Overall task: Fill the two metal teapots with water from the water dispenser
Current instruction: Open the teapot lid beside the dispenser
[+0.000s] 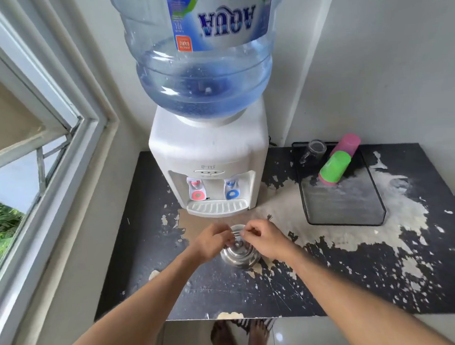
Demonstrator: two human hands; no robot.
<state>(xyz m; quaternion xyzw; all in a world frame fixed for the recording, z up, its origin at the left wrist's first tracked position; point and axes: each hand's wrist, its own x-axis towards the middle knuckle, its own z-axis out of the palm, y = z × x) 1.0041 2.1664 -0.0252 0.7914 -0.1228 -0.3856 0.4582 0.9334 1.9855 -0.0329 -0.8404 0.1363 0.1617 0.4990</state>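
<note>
One shiny metal teapot (239, 255) stands on the worn black table (334, 285), a short way in front of the white water dispenser (209, 157). Both my hands are over its top. My left hand (212, 242) and my right hand (265, 238) pinch the thin wire handle from either side above the lid. The dispenser has a red tap (197, 191) on the left, a blue tap (232, 190) on the right and a drip tray (217, 207) below. A large blue water bottle (204, 67) sits upside down on it. No second teapot is in view.
A black mesh tray (343, 205) at the right holds a green cup (334, 167), a pink cup (348, 143) and a glass (314, 149). A window frame (67, 144) stands close on the left. The table's front edge (230, 317) is near my bare feet.
</note>
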